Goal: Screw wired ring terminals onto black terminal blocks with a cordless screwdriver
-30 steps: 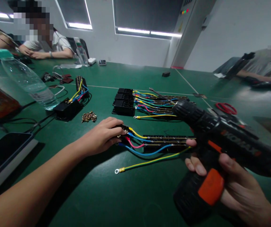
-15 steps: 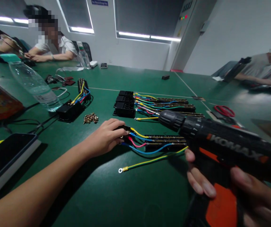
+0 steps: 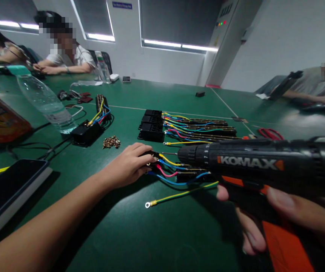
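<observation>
Presently, we note a black housing (image 3: pixel 157 155) lying on the green table (image 3: pixel 128 234), in front of us and partly hidden by the left hand (image 3: pixel 134 162). That hand is curled over the housing from its left side, fingers bent and closed around it. From the housing's right side we trace a yellow wire (image 3: pixel 168 160), a red wire (image 3: pixel 168 175) and blue wires (image 3: pixel 176 183) running to a black strip (image 3: pixel 189 176) with metal lines along it, its far end covered by the drill (image 3: pixel 247 160).

We record the right hand (image 3: pixel 294 207) wrapped around the drill's handle, forefinger by the orange trigger; whether it presses, we cannot tell. The bit (image 3: pixel 170 153) points left, its tip just beside the left fingertips; contact with the housing cannot be made out.

Nearer us, a green-and-yellow wire (image 3: pixel 185 193) ends in a ring terminal (image 3: pixel 147 205) on the bare tabletop. Beyond the left hand we observe a small heap of brass-coloured screws (image 3: pixel 111 142); behind the bit, a row of wired units (image 3: pixel 151 132). Farther left stand another wired unit (image 3: pixel 85 133) and a tilted-looking water bottle (image 3: pixel 45 100). Across the table sits a person in a white top (image 3: pixel 81 56).
</observation>
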